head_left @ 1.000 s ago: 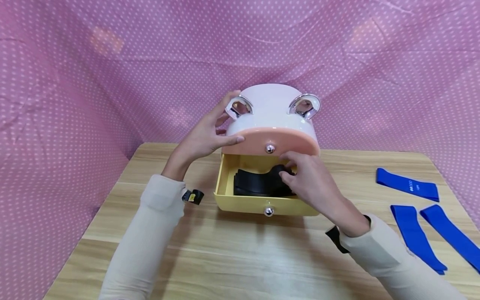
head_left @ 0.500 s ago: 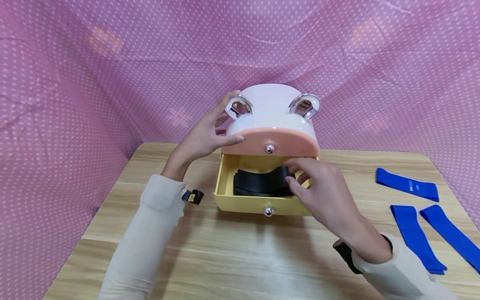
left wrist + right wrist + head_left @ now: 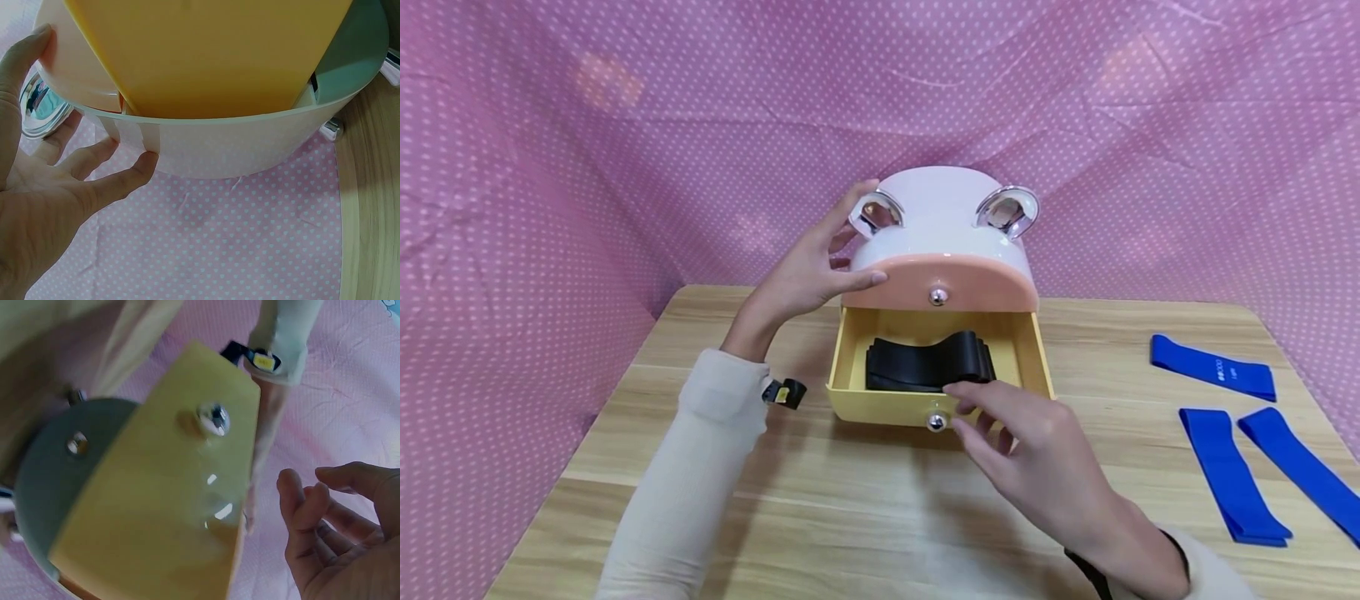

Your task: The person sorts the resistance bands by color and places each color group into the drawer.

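A rounded white mini drawer cabinet [image 3: 942,200] with chrome ears stands on the table. Its orange upper drawer [image 3: 985,282] is closed, and its yellow lower drawer [image 3: 865,407] is pulled out. Inside the yellow drawer lies a bundle of black flat bands [image 3: 917,365]. My left hand [image 3: 805,271] steadies the cabinet's left side, its thumb on the orange front and its spread fingertips against the white shell [image 3: 206,147]. Just in front of the yellow drawer is my right hand [image 3: 1037,454], fingers bent and holding nothing. It hovers beside the chrome knob [image 3: 936,422]; the right wrist view shows a gap to the drawer.
Blue resistance bands lie at the right of the wooden table: one band [image 3: 1213,367] farther back, another band [image 3: 1236,479] nearer and a third band [image 3: 1303,475] beside it. Pink dotted cloth [image 3: 775,100] hangs behind and along the sides.
My right hand has let go of the black bands and drawn back out of the yellow drawer, down toward its knob. The left hand has stayed in place.
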Available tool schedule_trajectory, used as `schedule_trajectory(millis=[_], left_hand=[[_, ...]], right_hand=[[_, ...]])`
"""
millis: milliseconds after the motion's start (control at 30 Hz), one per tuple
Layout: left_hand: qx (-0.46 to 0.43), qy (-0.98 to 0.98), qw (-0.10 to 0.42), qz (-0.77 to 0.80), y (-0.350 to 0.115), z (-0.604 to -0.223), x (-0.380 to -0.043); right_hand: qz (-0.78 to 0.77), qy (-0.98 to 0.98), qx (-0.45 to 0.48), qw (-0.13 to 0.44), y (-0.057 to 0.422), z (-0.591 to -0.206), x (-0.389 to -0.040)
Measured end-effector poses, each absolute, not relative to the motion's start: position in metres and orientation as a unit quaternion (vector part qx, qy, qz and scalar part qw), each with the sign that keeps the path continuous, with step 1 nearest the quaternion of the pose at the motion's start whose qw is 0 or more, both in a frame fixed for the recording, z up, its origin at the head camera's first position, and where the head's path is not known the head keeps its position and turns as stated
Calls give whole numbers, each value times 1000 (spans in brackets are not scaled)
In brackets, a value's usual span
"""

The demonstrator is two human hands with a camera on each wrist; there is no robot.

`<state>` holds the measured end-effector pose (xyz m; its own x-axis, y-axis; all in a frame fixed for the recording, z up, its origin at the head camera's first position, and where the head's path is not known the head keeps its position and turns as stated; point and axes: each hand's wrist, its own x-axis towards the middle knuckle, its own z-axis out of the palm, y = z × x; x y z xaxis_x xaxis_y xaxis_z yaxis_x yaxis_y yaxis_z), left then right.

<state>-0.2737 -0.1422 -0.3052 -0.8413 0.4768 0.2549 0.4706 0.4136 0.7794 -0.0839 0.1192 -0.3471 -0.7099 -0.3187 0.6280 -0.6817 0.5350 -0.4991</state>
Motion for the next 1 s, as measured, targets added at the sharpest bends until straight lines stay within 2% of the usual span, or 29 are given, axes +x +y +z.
schedule_trajectory(millis=[300, 533, 1000], left_hand=[[285, 839, 3, 464, -143, -307, -272], [286, 837, 0, 466, -142, -307, -271], [282, 843, -2, 459, -141, -307, -270]], right_hand=[[420, -803, 349, 238, 113, -385, -92], [419, -815, 336, 219, 112, -399, -99], [392, -832, 323, 223, 111, -416, -110]])
